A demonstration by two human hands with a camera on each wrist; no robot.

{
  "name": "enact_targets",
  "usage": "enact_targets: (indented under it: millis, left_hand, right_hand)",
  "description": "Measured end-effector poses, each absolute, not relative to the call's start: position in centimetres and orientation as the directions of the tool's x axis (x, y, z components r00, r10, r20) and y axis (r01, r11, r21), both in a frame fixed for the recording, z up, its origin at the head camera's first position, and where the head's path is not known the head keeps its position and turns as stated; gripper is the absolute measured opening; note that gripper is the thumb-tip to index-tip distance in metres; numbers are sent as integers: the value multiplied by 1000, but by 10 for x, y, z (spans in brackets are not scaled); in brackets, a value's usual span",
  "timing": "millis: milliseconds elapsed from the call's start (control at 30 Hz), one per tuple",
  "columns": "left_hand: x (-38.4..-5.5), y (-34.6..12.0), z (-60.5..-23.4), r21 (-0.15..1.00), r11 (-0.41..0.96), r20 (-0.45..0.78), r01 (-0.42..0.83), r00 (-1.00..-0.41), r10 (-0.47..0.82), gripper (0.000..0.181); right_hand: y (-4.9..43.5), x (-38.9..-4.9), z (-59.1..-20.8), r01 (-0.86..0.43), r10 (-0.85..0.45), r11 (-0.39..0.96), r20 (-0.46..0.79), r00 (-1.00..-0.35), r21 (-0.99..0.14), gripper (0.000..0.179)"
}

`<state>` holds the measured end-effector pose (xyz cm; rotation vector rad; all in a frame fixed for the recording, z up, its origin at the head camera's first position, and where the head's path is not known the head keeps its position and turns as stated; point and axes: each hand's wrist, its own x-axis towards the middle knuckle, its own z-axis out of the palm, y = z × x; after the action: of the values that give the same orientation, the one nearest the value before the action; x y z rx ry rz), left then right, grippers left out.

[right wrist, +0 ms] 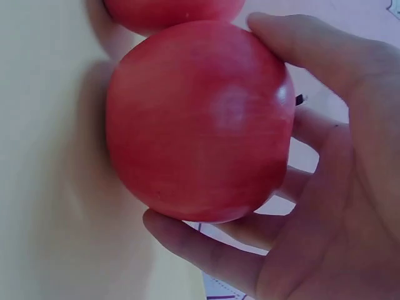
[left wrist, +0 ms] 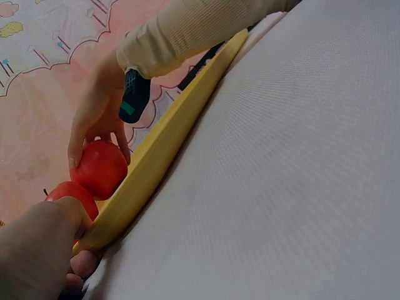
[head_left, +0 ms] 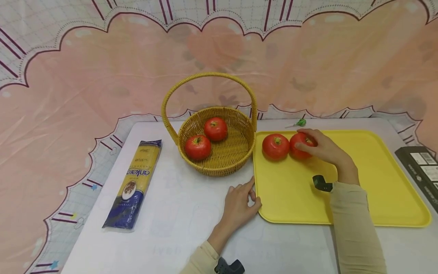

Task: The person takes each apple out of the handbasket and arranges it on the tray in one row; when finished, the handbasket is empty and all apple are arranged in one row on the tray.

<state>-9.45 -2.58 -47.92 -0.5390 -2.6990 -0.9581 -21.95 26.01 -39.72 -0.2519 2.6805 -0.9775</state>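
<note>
My right hand (head_left: 328,150) grips a red apple (right wrist: 200,125) that sits at the left part of a yellow tray (head_left: 294,194). Thumb and fingers spread around its sides in the right wrist view, and a dark stem shows near the palm. Against it, on the left, rests a second red apple (head_left: 275,147). At the tray's near left corner, my left hand (head_left: 239,205) pinches the rim. In the left wrist view its thumb lies over the rim, with fingertips (left wrist: 84,264) below it.
Left of the tray stands a wicker basket (head_left: 236,150) with a tall handle, holding two apples (head_left: 197,148). A pasta packet (head_left: 135,182) lies further left. Behind the tray is a green lollipop (head_left: 301,122). A black box (head_left: 415,167) sits by the tray's right edge.
</note>
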Motion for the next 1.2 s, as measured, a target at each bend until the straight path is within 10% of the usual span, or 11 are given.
enact_targets:
  millis: [500,733,1200]
  left_hand:
    - [-95,-27,-477,555,722,317,412,-908,275,57]
    - [-94,-28,-479,556,720,318,415,-907,277,57]
    - [-96,-24,-476,594,711,282,377,-925,254,54]
  right_hand:
    - [254,-219,-396,-105,-261,757,-151,-953,-645,77]
    - [243,-221,-396,-241,-274,689,62,-960,-683,53]
    - [181,-221,-389,-623,-470,483,418,-777,-615,33]
